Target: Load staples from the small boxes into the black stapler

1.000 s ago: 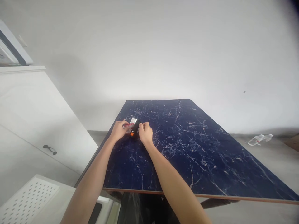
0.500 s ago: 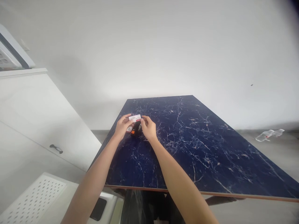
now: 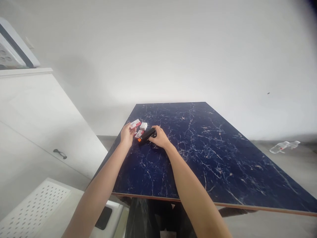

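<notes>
Dark blue, white-veined marbling covers the desk (image 3: 188,165), where the right hand (image 3: 160,138) clasps a slim, orange-ended black tool (image 3: 146,135) in curled fingers and, left of that tool, the half-closed left hand (image 3: 126,135) pinches a flat red-and-white box (image 3: 135,123) near a small white box (image 3: 143,126) and a red-edged packet (image 3: 139,134), contents hidden.
</notes>
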Available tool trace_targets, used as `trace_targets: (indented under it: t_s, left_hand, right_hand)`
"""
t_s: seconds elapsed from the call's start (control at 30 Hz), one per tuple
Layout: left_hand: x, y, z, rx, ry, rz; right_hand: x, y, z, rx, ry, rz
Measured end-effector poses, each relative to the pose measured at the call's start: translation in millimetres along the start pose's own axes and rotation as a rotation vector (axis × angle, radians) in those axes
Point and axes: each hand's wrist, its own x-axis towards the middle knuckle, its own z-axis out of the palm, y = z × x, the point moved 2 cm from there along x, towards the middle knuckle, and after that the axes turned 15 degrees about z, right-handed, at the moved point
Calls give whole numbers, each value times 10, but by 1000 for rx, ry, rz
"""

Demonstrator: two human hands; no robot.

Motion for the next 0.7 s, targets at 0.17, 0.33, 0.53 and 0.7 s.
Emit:
trace_targets:
  t_s: [0.17,0.33,0.53,0.7]
  left_hand:
    - [30,30,-28,-49,43,-33]
    - [-11,21,-5,-35,-26,32]
    - [-163,-95,105,275,-205,204]
    - [-133,-14,-4,825,-306,496]
  right_hand:
    - [-23,26,29,-2,-52,81]
    - [-48,28,-11,37,-79,75]
    - [-101,59,-43,0,-47,62]
    - [-86,128,-35,135,-17,69]
